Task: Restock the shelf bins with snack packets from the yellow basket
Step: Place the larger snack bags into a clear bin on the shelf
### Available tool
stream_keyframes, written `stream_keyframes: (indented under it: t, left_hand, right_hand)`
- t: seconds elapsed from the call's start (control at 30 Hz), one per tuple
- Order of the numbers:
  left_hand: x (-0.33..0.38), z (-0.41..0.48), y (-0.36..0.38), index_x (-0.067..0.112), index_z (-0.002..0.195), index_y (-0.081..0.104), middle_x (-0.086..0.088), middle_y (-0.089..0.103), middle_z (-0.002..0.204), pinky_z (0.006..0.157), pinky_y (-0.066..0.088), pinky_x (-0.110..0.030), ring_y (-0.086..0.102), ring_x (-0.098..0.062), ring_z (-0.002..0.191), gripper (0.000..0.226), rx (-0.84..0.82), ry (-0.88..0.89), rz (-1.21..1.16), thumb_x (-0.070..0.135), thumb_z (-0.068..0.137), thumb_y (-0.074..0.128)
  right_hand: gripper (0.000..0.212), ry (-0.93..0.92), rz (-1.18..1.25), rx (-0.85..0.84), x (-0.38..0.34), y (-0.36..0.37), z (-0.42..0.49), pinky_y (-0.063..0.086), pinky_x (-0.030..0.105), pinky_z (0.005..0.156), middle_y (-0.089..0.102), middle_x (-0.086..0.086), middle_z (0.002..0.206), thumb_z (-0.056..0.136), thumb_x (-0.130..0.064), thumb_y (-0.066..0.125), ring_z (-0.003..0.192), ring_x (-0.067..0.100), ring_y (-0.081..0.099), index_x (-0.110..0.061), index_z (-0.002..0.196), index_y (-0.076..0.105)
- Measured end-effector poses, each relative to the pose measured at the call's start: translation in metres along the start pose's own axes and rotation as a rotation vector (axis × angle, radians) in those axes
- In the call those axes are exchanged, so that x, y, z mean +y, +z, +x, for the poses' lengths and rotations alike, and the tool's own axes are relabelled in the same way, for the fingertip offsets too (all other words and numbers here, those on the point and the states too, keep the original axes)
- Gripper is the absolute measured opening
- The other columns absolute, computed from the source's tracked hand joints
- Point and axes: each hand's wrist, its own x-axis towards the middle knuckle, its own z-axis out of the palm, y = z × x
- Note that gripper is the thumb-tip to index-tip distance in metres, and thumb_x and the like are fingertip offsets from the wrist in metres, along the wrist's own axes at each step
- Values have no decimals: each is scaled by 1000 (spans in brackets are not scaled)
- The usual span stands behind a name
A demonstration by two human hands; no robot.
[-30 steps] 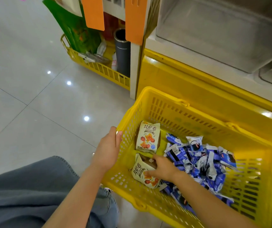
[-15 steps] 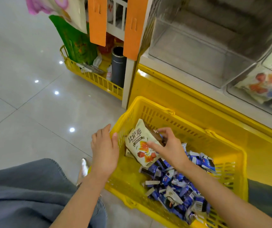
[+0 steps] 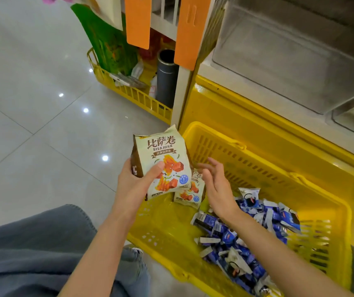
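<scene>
Left hand grips a snack packet; right hand hovers, fingers spread.

Cream-and-brown packet, yellow slotted basket, blue-white sachets.

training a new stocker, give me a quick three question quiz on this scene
1. True or false: the left hand holds a cream snack packet.
2. Which colour are the small packets heaped in the yellow basket? A red, B blue, C green.
3. Fill the gap: the right hand is ___ and holds nothing.
Key: 1 true; 2 B; 3 open.
</scene>
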Motion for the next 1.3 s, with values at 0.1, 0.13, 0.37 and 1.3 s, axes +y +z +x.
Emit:
stream_keyframes:
  t: [0.1, 0.13, 0.37, 1.3]
  left_hand:
    - [-2, 7, -1, 26, 119, 53, 1, 70, 101, 58, 58, -29, 71, -15, 79, 73, 34, -8, -42, 46, 53, 75]
    - [-2, 9, 1, 27, 118, 54, 3, 71, 99, 57, 57, -28, 71, -14, 79, 73, 43, -12, -46, 47, 51, 75]
    - [0, 20, 11, 30, 115, 55, 7, 72, 95, 55, 55, -25, 72, -13, 78, 74, 73, -36, -29, 52, 47, 73]
    - [33, -46, 53, 32, 102, 55, 7, 70, 94, 54, 54, -18, 71, -8, 75, 38, -98, 206, 48, 28, 71, 77]
  right_hand:
    - [50, 198, -113, -54, 54, 3, 20, 34, 18, 99, 39, 7, 144, 99, -32, 36, 126, 13, 42, -8, 141, 25]
    - [50, 260, -131, -88, 70, 5, 24, 33, 25, 103, 37, 10, 145, 99, -31, 37, 131, 20, 39, -6, 141, 25]
    - [52, 622, 82, -79, 111, 41, 42, 41, 37, 101, 49, 17, 136, 92, -20, 57, 124, 31, 48, 4, 132, 33]
    - [52, 373, 108, -27, 0, -99, -22, 56, 25, 68, 74, -3, 87, 79, -53, 63, 73, 11, 71, -17, 115, 56]
